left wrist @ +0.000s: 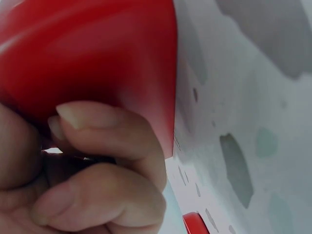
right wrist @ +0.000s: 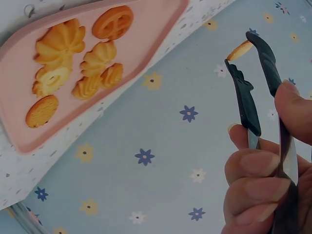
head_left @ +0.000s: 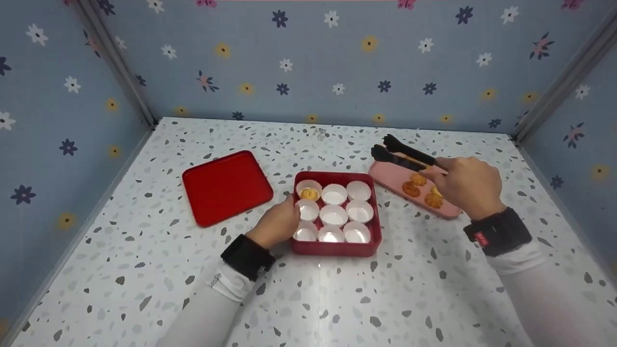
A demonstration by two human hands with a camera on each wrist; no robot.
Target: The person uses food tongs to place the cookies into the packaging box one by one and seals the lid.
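Note:
My left hand [head_left: 278, 219] holds the left wall of a red square box [head_left: 337, 249], its fingers curled by that wall in the left wrist view. Several white paper cups [head_left: 333, 215] fill the box in rows, and a small yellow cookie [head_left: 309, 193] lies in the back left one. My right hand [head_left: 470, 185] grips black-tipped tongs [head_left: 414, 154] above a pink tray [head_left: 393, 178]. In the right wrist view, the tongs pinch a thin golden cookie [right wrist: 240, 50] between their tips. Several cookies [right wrist: 61, 44] of different shapes lie on the tray.
A flat red lid [head_left: 226, 188] lies on the speckled table [head_left: 159, 289], left of the box. Flower-patterned panels [head_left: 318, 62] stand behind the table and along both sides.

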